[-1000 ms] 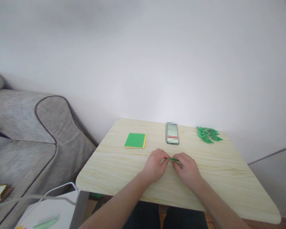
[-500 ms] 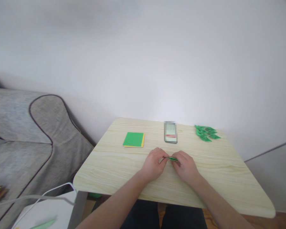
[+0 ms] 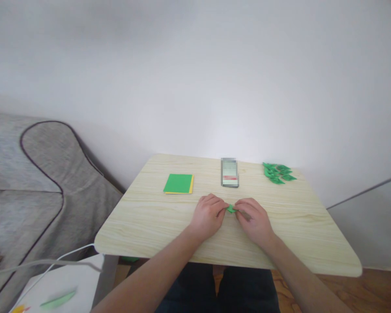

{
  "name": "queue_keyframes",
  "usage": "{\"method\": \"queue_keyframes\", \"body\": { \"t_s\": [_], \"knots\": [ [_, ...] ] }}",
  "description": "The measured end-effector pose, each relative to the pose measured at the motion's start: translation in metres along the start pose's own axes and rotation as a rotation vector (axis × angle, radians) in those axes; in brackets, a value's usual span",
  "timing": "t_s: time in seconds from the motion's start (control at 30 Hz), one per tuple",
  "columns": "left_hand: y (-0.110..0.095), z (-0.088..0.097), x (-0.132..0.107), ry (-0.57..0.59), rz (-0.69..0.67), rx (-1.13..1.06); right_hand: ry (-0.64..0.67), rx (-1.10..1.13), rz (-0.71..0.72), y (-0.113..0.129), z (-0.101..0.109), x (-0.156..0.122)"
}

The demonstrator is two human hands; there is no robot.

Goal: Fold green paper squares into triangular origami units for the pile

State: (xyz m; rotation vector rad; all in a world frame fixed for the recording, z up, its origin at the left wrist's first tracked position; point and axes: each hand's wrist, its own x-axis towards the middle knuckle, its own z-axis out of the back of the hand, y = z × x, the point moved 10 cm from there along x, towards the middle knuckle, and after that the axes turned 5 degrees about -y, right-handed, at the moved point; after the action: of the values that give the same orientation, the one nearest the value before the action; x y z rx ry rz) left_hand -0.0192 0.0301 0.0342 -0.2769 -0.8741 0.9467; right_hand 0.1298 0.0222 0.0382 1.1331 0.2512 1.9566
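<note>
Both my hands rest on the light wooden table (image 3: 150,221), meeting near its middle. My left hand (image 3: 208,216) and my right hand (image 3: 252,219) pinch a small folded green paper piece (image 3: 230,209) between their fingertips, pressing it against the tabletop. Most of the piece is hidden by my fingers. Beyond my hands lies a phone (image 3: 230,172) with a lit screen. A stack of square paper sheets (image 3: 178,184), green on top and yellow below, lies to the far left. A pile of several folded green paper pieces (image 3: 276,172) sits at the far right corner.
A grey sofa (image 3: 35,174) stands left of the table against the white wall. A white cable (image 3: 52,261) runs over a white surface with a green paper scrap (image 3: 57,299) at lower left. Wooden floor shows at lower right.
My view has shifted, so everything sits a little higher and further left in the picture. My fingers have closed in tighter on the green paper piece; less of it shows now.
</note>
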Motion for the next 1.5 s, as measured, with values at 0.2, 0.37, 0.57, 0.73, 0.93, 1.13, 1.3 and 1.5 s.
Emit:
{"method": "queue_keyframes", "body": {
  "t_s": [0.2, 0.37, 0.57, 0.73, 0.93, 1.13, 1.3, 1.5],
  "knots": [
    [-0.004, -0.008, -0.002, 0.13, 0.011, 0.036, 0.052, -0.11, 0.044, -0.004, -0.002, -0.005],
    [-0.002, -0.013, -0.002, 0.195, -0.001, 0.055, 0.105, -0.113, 0.037, -0.006, -0.002, -0.012],
    [-0.003, -0.017, -0.002, 0.232, -0.05, 0.071, 0.205, -0.174, 0.013, -0.008, -0.003, -0.02],
    [-0.007, -0.018, -0.002, 0.258, -0.079, 0.081, 0.228, -0.197, 0.024, -0.01, -0.003, -0.025],
    [-0.011, -0.018, -0.001, 0.281, -0.085, 0.09, 0.224, -0.195, 0.021, -0.011, -0.003, -0.026],
    [-0.015, -0.021, -0.002, 0.281, -0.151, 0.126, 0.199, -0.168, 0.001, -0.01, -0.001, -0.023],
    [-0.021, -0.022, -0.005, 0.268, -0.237, 0.164, 0.226, -0.212, 0.01, -0.006, -0.003, -0.024],
    [-0.025, -0.026, -0.006, 0.266, -0.257, 0.21, 0.236, -0.239, -0.035, -0.007, -0.005, -0.021]
  ]
}}
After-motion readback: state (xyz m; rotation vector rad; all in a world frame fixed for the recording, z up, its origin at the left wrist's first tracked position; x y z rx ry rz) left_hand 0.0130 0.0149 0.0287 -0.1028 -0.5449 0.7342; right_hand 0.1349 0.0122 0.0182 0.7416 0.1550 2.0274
